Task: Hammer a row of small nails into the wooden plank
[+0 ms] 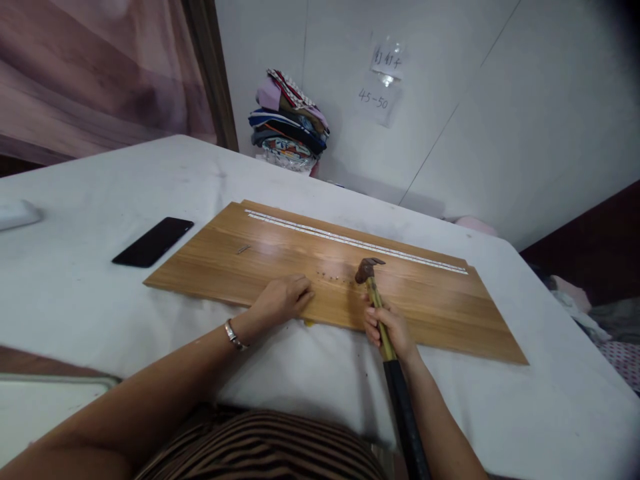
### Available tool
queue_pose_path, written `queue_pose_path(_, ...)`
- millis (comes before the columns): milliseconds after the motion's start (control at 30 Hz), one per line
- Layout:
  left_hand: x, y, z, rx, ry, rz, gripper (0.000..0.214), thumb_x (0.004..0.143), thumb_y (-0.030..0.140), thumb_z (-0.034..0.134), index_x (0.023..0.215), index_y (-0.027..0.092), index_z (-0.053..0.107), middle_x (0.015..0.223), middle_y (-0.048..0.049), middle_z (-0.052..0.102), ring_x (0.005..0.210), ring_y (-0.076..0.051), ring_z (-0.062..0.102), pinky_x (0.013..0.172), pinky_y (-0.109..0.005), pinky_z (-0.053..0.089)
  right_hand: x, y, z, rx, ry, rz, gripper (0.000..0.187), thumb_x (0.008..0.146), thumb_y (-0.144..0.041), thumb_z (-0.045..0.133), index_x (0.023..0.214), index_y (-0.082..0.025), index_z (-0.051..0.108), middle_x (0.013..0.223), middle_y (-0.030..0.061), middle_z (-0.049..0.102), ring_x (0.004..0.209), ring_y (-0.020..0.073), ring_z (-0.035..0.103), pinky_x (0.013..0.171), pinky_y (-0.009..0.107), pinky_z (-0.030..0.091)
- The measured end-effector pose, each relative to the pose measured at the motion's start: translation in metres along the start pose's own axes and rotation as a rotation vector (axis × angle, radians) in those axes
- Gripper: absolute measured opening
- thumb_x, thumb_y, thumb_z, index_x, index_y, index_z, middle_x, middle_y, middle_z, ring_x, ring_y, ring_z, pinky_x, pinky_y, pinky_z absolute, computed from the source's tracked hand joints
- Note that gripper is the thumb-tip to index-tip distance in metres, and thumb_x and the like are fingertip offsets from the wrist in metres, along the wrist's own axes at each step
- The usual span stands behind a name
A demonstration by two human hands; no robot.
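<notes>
My right hand (387, 327) is closed around the wooden handle of a claw hammer (387, 343), whose rusty head hangs just above a brown wooden board (435, 313). The hammer's lower grip is black. My left hand (285, 297) rests on the board near its front edge, fingers curled; whatever they may hold is hidden. Between the two hands a short row of small nails (330, 277) shows on the wood. A few loose nails (243, 249) lie farther left. Along the board's back run two white measuring strips (350, 240).
The board lies on a white-covered table (165, 333). A black phone (154, 241) is left of the board, and a white object (17, 213) sits at the far left. Folded clothes (290, 123) are stacked behind the table against the wall. A pink curtain (100, 73) hangs at left.
</notes>
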State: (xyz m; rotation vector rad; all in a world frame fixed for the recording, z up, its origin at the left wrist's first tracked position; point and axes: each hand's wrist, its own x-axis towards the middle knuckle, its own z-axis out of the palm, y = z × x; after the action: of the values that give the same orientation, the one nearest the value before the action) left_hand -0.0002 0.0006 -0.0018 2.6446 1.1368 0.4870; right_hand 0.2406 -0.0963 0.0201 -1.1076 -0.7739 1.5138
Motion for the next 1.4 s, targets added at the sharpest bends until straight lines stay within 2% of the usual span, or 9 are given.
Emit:
queue_pose_path(367,0.0013,0.0002,0.0008,0.004,-0.008,-0.007,0.024,0.094,0.031,0.042,0.076,0.019,0.052,0.080,-0.0027,0.059,0.074,-0.016,0.055,0.070,-0.029,0.041,0.0088,0.0026,-0.0048,-0.019,0.011,0.022,0.033,0.067,-0.028,0.065,0.096,-0.019,0.052,0.048,-0.0125,0.044,0.030,0.0054,0.036,0.027,0.015,0.028)
queue_pose_path(967,0.0004,-0.0001,0.0007,0.004,-0.001,0.002,0.025,0.094,0.031,0.043,0.074,0.019,0.050,0.079,-0.0026,0.057,0.074,-0.015,0.054,0.069,-0.028,0.040,0.0042,0.0011,-0.0025,0.005,0.014,0.006,0.033,0.067,-0.027,0.066,0.097,-0.018,0.054,0.049,-0.0120,0.045,0.030,0.0049,0.036,0.027,0.015,0.029)
queue_pose_path(1233,-0.0006,-0.0013,0.0012,-0.017,0.013,0.003,0.024,0.094,0.031,0.044,0.074,0.019,0.051,0.078,-0.0025,0.057,0.072,-0.015,0.054,0.068,-0.029,0.040,0.0010,-0.0015,0.0004,0.029,0.001,0.064,0.033,0.067,-0.027,0.066,0.096,-0.018,0.055,0.049,-0.0117,0.044,0.031,0.0046,0.034,0.028,0.015,0.026)
queue_pose_path(1400,-0.0003,-0.0012,0.0010,-0.016,0.006,0.006,0.025,0.094,0.031,0.042,0.075,0.019,0.051,0.079,-0.0023,0.057,0.073,-0.015,0.054,0.069,-0.029,0.040,0.0006,-0.0004,-0.0006,0.028,0.003,0.014,0.032,0.069,-0.027,0.065,0.098,-0.019,0.055,0.050,-0.0118,0.044,0.031,0.0047,0.035,0.028,0.015,0.027)
